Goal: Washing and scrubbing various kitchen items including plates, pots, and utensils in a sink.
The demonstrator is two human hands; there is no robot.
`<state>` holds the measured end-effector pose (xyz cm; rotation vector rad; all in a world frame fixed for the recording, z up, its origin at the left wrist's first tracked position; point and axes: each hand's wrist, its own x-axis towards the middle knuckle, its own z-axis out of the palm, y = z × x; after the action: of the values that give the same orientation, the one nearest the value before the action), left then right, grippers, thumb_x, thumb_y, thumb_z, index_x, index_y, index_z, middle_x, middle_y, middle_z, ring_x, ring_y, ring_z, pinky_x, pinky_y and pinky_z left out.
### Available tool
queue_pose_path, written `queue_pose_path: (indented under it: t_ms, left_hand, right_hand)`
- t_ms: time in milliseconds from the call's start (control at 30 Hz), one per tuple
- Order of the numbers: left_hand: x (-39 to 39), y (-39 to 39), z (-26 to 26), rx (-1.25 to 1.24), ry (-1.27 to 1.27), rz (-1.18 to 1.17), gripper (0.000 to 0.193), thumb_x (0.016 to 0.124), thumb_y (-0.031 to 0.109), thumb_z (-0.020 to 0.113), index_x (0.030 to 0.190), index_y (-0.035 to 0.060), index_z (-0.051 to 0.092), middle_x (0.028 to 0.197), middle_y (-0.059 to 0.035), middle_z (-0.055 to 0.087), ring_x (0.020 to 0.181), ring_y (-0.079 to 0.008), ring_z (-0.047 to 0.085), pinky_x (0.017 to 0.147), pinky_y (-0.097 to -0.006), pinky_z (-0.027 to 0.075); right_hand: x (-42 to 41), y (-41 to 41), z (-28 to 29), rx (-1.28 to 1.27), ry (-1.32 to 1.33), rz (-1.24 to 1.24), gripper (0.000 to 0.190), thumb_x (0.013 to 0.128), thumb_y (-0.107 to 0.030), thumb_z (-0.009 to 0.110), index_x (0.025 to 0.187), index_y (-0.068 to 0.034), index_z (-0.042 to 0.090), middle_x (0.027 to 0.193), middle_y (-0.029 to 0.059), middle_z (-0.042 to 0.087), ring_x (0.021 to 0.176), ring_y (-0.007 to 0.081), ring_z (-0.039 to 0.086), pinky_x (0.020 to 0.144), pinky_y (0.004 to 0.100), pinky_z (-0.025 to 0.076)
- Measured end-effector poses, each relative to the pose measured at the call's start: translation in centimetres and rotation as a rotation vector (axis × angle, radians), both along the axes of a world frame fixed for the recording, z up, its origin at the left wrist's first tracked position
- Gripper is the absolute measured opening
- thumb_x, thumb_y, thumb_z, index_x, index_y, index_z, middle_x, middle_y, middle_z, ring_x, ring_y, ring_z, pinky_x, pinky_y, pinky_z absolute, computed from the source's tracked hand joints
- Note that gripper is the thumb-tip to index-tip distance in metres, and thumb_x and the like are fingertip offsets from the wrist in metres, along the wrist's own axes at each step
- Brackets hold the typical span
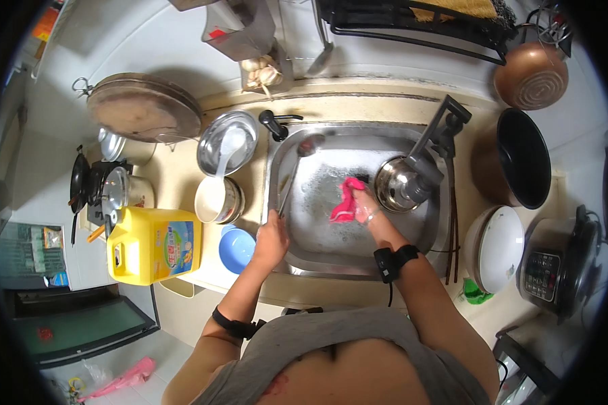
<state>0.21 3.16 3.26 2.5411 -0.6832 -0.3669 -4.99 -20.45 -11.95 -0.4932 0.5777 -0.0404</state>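
My left hand (272, 240) is closed around the handle of a metal ladle (311, 145) at the sink's left rim; the ladle's bowl rests near the back left of the steel sink (359, 271). Over the middle of the basin, my right hand (363, 205) grips a wet pink cloth (345, 210). Just right of that hand sits a round steel pot (392, 187) under the dark grey faucet (425, 169), whose spout partly hides it. A blue plastic bowl (237, 250) stands beside my left hand.
Left of the sink are stacked bowls (210, 200), a steel basin (206, 147) with a white ladle, and a yellow jug (154, 245). On the right stand chopsticks (452, 228), a deep dark pot (524, 157), white bowls (501, 248) and an electric cooker (544, 276). A copper-coloured pan (532, 76) hangs behind.
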Motion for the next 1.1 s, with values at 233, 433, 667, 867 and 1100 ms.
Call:
queue_pose_path:
  t_ms: [233,433,667,867,1100]
  left_hand:
    - [1.6,1.4,6.5,-0.780,0.689,0.691,0.011,0.094,0.015,0.042,0.104,0.0098,0.044,0.064,-0.0004,0.041,0.042,-0.0071,0.033,0.035,-0.0218,0.028]
    - [5.3,1.6,7.5,-0.985,0.700,0.705,0.029,0.095,0.014,0.038,0.120,-0.0017,0.037,0.110,-0.0184,0.050,0.066,-0.0219,0.060,0.058,-0.0322,0.054]
    - [5.0,2.4,6.1,-0.595,0.228,0.581,0.028,0.094,0.014,0.042,0.117,-0.0028,0.044,0.094,-0.0136,0.055,0.095,-0.0208,0.056,0.082,-0.0293,0.043]
    - [0.4,-0.8,7.5,-0.460,-0.403,0.303,0.018,0.089,0.001,0.044,0.106,-0.0039,0.047,0.094,-0.0174,0.053,0.090,-0.0232,0.053,0.078,-0.0324,0.044]
    - [-0.9,-5.6,1.6,-0.510,0.944,0.398,0.028,0.097,0.033,0.033,0.099,0.0087,0.046,0.060,0.0008,0.039,0.041,-0.0068,0.031,0.035,-0.0227,0.024]
  right_hand:
    - [-1.7,0.7,-1.6,-0.133,0.220,0.096,0.014,0.087,-0.005,0.052,0.101,-0.004,0.055,0.092,0.0097,0.059,0.080,0.0194,0.058,0.073,0.0335,0.050]
    - [-2.5,1.9,-7.2,-0.644,0.438,0.192,0.032,0.083,-0.016,0.062,0.111,-0.007,0.049,0.099,0.0081,0.057,0.093,0.0206,0.056,0.081,0.0357,0.047]
    - [-4.2,0.9,-12.3,-0.445,0.582,0.405,0.044,0.084,-0.034,0.057,0.118,-0.007,0.048,0.113,0.0105,0.056,0.102,0.0272,0.055,0.085,0.0390,0.045]
    - [-1.6,2.3,-0.3,0.249,0.291,0.127,0.040,0.087,-0.042,0.053,0.114,-0.012,0.054,0.101,0.0036,0.059,0.090,0.0205,0.057,0.076,0.0395,0.048]
    - [0.3,3.6,10.2,-0.627,-0.162,-0.113,0.028,0.081,-0.027,0.065,0.102,-0.009,0.061,0.097,0.0059,0.059,0.083,0.0209,0.057,0.074,0.0345,0.047]
